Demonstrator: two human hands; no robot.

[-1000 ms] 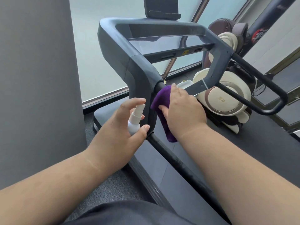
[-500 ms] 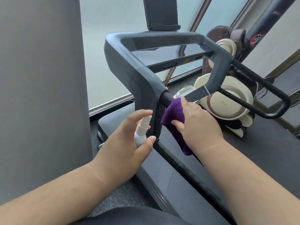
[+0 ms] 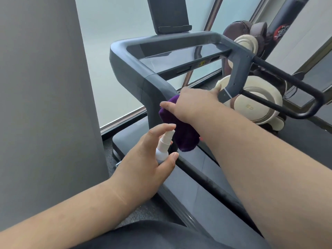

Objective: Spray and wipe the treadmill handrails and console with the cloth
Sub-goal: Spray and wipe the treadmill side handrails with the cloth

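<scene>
**Cloth on the handrail, bottle held beside it**

The right hand grips the purple cloth against the treadmill's near handrail, just below the grey console — cloth hanging under the wrist. The left hand holds a white spray bottle just beside the cloth, forefinger over the nozzle.

Plush purple cloth, smooth white plastic spray bottle, glossy console on matt grey frame.
</scene>
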